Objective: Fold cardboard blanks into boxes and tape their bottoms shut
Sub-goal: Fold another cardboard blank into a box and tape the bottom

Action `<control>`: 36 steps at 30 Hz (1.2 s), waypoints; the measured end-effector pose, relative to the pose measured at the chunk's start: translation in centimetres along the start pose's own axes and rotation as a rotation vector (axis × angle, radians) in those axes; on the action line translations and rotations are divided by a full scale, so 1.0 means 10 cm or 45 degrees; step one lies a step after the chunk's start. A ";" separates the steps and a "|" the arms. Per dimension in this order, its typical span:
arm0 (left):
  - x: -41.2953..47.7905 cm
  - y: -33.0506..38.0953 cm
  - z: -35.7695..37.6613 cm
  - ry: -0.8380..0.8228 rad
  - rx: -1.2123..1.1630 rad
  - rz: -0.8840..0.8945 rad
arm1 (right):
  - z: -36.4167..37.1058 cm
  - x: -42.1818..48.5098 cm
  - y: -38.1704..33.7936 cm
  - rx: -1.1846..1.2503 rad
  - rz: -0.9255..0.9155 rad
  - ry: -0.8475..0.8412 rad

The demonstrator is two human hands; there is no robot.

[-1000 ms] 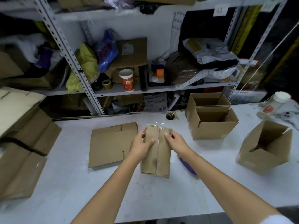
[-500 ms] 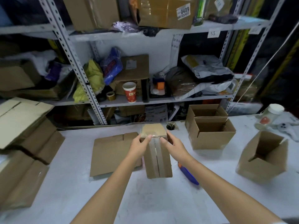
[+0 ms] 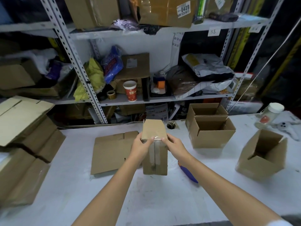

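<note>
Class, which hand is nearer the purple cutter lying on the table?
Right. The right hand holds the taped box on the side where the purple cutter lies; the left hand holds the box's opposite side.

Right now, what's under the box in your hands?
White table shows around the box; the spot directly beneath is covered. A blue-handled tool lies beside it, right.
</note>
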State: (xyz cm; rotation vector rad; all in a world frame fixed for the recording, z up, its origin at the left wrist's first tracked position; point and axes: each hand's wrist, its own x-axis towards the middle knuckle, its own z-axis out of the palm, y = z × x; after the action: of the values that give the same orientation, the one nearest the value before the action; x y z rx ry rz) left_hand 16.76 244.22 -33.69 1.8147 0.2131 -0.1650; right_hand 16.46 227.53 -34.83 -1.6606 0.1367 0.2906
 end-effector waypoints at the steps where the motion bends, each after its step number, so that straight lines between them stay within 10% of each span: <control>1: 0.00 0.00 -0.02 -0.008 -0.008 -0.006 | -0.02 -0.01 -0.03 0.023 0.000 -0.012; 36: 0.03 0.04 -0.18 -0.004 0.085 -0.073 | -0.15 -0.07 -0.14 -0.282 -0.044 -0.183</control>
State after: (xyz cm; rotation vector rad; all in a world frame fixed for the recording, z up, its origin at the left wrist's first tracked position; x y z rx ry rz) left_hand 17.20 245.87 -32.90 1.8755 0.2604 -0.2178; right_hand 16.31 226.13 -33.12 -1.8520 -0.0336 0.4097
